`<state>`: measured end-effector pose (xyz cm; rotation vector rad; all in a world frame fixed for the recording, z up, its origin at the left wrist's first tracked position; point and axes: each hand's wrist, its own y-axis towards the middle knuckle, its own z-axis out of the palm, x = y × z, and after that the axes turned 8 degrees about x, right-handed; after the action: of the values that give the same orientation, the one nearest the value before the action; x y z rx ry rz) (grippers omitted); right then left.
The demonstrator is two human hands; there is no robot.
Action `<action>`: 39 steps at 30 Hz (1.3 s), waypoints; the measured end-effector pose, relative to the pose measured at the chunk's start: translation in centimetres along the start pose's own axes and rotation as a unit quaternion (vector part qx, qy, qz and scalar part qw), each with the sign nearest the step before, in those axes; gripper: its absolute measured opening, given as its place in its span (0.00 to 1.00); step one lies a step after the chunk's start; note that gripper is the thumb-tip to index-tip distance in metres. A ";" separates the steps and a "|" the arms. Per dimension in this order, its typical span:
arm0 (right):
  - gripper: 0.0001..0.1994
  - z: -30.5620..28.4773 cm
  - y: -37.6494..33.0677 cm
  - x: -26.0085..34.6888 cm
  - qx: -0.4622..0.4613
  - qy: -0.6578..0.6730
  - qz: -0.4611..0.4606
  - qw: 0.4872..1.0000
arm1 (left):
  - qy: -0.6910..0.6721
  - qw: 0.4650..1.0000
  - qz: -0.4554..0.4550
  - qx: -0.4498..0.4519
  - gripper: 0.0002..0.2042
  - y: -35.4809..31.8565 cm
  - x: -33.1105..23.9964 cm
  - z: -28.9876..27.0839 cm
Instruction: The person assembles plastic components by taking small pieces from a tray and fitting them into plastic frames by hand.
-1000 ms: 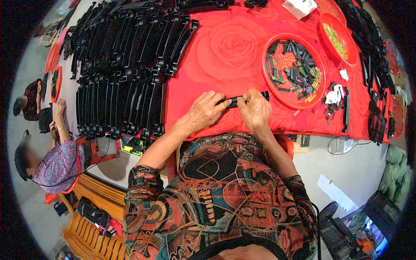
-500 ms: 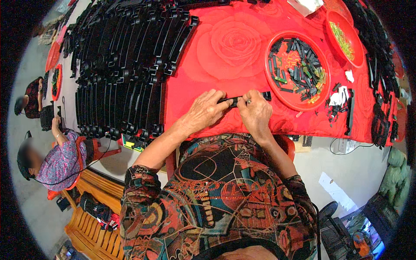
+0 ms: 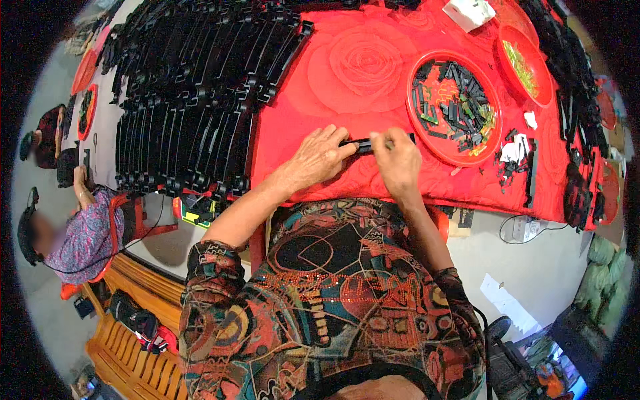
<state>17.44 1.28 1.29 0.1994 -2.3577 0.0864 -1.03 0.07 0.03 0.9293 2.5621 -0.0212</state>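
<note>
On the red cloth in front of me lies a slim black plastic strip [image 3: 364, 146]. My left hand [image 3: 322, 155] is closed on its left end, thumb and forefinger pinching it. Over the strip's right part is my right hand [image 3: 398, 160], its fingers curled together and slightly blurred. Whatever its fingertips hold is hidden; the strip's far end shows just beyond them. To the right of that hand stands a round red tray [image 3: 413, 125] with many short black pieces [image 3: 460, 115] and a few green and yellow ones.
Rows of long black plastic parts [image 3: 180, 133] cover the table's left side. At the right are a red bowl [image 3: 541, 83] of yellow-green bits, crumpled white paper [image 3: 515, 150] and a white box [image 3: 469, 12]. Another person [image 3: 83, 233] sits at the left beside a wooden bench [image 3: 133, 353].
My right hand's fingers have curled in and shifted slightly over the strip. My left hand keeps its hold. The whole view has shifted a little.
</note>
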 end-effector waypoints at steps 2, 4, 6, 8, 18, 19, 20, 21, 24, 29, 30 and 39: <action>0.10 -0.6 0.2 -0.8 -0.051 0.150 -0.017 0.987 | -0.006 1.000 -0.002 -0.004 0.10 0.0 0.0 0.1; 0.09 -2.1 0.3 -0.4 -0.062 0.310 -0.001 0.949 | -0.014 1.000 -0.004 -0.005 0.09 0.1 -0.2 0.3; 0.10 -2.4 0.8 -0.1 -0.079 0.545 -0.017 0.834 | 0.017 1.000 -0.003 -0.008 0.08 0.1 -0.5 0.5; 0.11 -2.3 1.2 0.3 -0.085 0.586 -0.047 0.805 | 0.020 1.000 -0.008 -0.016 0.09 0.4 -0.8 0.7; 0.10 0.3 2.0 -0.2 -0.087 0.678 -0.046 0.728 | 0.041 0.996 -0.056 -0.050 0.07 0.2 -2.0 1.1; 0.10 0.5 2.2 -0.3 -0.088 0.681 -0.047 0.725 | 0.049 0.996 -0.047 -0.058 0.05 0.2 -1.9 1.2; 0.11 0.7 2.3 -0.5 -0.088 0.684 -0.048 0.722 | 0.050 0.996 -0.047 -0.059 0.05 0.2 -1.8 1.2; 0.11 0.9 2.3 -0.6 -0.088 0.685 -0.049 0.722 | 0.052 0.996 -0.046 -0.057 0.06 0.1 -1.8 1.2; 0.11 1.4 2.3 -0.7 -0.094 0.664 -0.062 0.740 | 0.053 0.996 -0.038 -0.065 0.08 0.2 -1.8 1.2; 0.10 1.8 2.4 -1.0 -0.097 0.669 -0.063 0.735 | 0.047 0.997 -0.044 -0.036 0.13 0.3 -1.7 0.9; 0.10 1.6 2.4 -0.9 -0.097 0.669 -0.063 0.734 | 0.036 0.998 -0.042 -0.027 0.13 0.3 -1.6 0.9; 0.09 1.9 2.3 -0.9 -0.122 0.682 -0.058 0.719 | 0.019 0.999 -0.032 0.008 0.14 0.6 -1.4 0.4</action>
<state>16.34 3.39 -0.73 0.0826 -0.8359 -0.1180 0.52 -0.39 0.27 0.8605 2.6297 -0.0438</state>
